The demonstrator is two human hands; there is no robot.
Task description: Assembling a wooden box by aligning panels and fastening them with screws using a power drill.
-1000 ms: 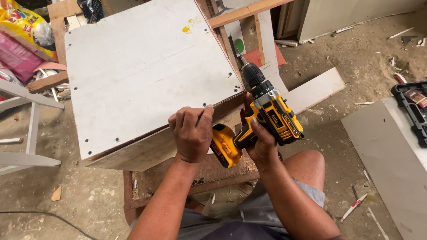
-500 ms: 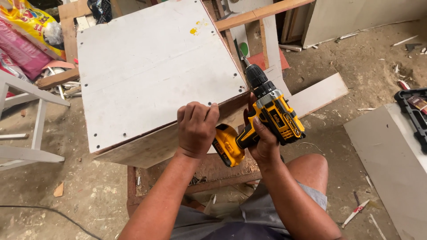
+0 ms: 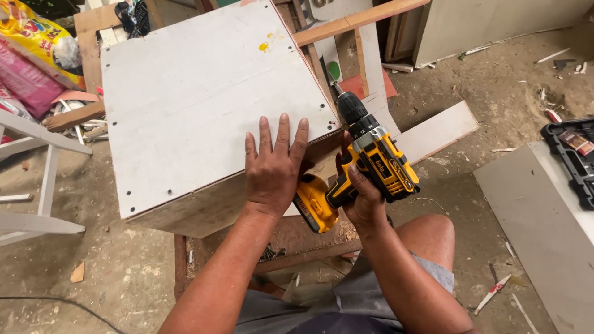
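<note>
Rough carpentry workshop: dirt floor (image 3: 482, 93) strewn with offcuts, white board box (image 3: 198, 111) on a wooden stand, yellow drill (image 3: 365, 170), open tool case (image 3: 572, 158), timber frames (image 3: 352, 25), sacks (image 3: 37, 43) piled aside.

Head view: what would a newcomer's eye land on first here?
The yellow-and-black cordless drill at centre right, gripped by the right hand. Beside it, the left hand lies flat, fingers spread, on the big white-painted plywood box that fills the upper left.
</note>
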